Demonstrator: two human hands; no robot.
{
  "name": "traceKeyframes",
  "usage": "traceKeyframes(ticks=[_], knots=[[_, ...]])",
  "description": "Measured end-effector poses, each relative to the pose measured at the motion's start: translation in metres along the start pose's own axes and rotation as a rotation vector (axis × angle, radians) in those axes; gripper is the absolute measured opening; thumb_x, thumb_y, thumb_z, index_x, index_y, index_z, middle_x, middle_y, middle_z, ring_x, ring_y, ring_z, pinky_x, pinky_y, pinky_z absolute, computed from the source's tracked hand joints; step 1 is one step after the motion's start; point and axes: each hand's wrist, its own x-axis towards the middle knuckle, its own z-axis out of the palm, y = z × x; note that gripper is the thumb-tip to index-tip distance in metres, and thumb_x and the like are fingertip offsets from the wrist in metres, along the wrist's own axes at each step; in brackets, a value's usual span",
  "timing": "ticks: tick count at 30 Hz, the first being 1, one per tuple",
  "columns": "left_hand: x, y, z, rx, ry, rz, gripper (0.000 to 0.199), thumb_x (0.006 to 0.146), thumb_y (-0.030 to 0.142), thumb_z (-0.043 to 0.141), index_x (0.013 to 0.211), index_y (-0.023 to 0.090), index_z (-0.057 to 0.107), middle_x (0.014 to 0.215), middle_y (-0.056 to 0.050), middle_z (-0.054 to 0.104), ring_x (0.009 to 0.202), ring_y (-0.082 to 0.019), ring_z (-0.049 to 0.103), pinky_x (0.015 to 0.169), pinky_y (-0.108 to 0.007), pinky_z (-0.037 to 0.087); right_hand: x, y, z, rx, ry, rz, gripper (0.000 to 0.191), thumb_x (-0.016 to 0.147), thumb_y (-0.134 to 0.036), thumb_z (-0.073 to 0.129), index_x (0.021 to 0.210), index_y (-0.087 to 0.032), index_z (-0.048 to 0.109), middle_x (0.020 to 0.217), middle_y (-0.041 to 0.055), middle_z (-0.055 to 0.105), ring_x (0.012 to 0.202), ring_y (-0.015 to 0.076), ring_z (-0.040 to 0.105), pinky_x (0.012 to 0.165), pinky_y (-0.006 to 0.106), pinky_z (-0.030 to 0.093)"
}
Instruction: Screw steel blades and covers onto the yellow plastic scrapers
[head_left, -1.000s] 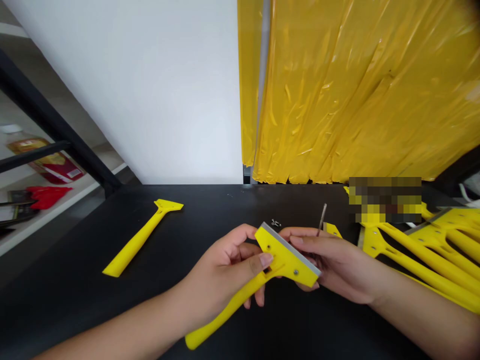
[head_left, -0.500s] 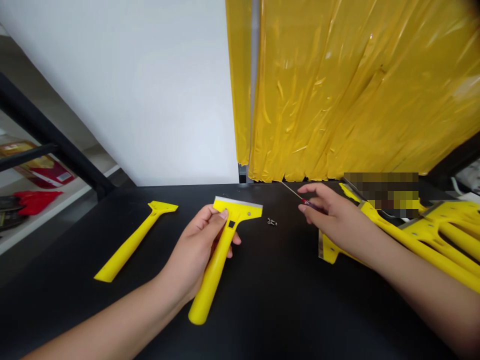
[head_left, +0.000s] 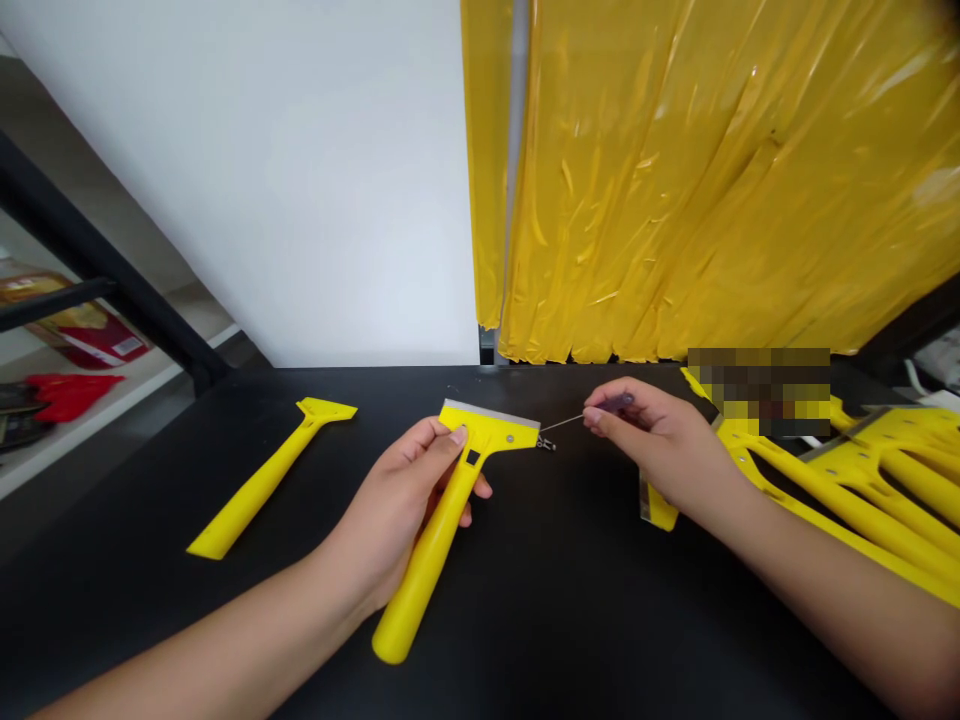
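My left hand point(head_left: 420, 485) is closed around a yellow scraper point(head_left: 435, 555), thumb pressed on its head near one hole. A metal blade strip point(head_left: 491, 413) runs along the scraper's top edge, and a silver screw point(head_left: 511, 439) shows at the right of the head. Between the thumb and fingers of my right hand point(head_left: 649, 425) is a thin screwdriver point(head_left: 616, 403) with a dark handle. Its shaft points left, the tip beside the head's right corner. Small screws point(head_left: 550, 446) lie on the black table there, partly hidden by the scraper.
Another yellow scraper handle point(head_left: 274, 480) lies on the table point(head_left: 150, 560) to the left. Several yellow scrapers point(head_left: 855, 465) are piled at the right, behind my right forearm. Yellow plastic sheeting point(head_left: 675, 180) and a white panel point(head_left: 322, 180) stand at the back.
My right hand has turned the screwdriver so its tip now points down-left, close to the small screws. The scraper in my left hand has shifted slightly right.
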Motion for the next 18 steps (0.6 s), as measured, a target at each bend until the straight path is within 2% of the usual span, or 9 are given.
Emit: traceKeyframes(ticks=[18], knots=[[-0.0006, 0.0017, 0.0012, -0.009, 0.008, -0.001, 0.020, 0.101, 0.041, 0.065, 0.096, 0.023, 0.057, 0.073, -0.002, 0.071, 0.061, -0.015, 0.062, 0.054, -0.022, 0.052, -0.0017, -0.0042, -0.0006, 0.011, 0.004, -0.012, 0.030, 0.094, -0.053, 0.072, 0.107, -0.027, 0.069, 0.097, 0.0039, 0.070, 0.089, 0.0217, 0.061, 0.080, 0.036, 0.047]])
